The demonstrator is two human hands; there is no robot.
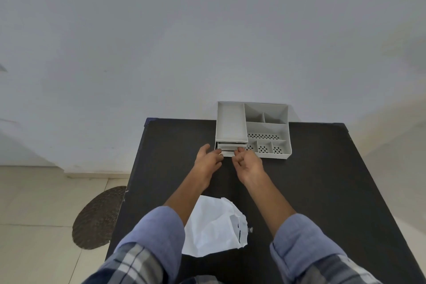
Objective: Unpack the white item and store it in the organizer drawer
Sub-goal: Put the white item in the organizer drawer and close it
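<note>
Nearest me, well short of the organizer (253, 129), the torn white wrapper (214, 226) lies flat on the black table (322, 180). Beyond it, my left hand (208, 159) and right hand (247, 161), fingers curled narrow, touch the drawer (230, 148) at the organizer's front left. White item: can't tell where, perhaps inside already. Push evenly with both hands so the drawer runs straight.

Both hands (227, 160) at organizer drawer (231, 149)
</note>
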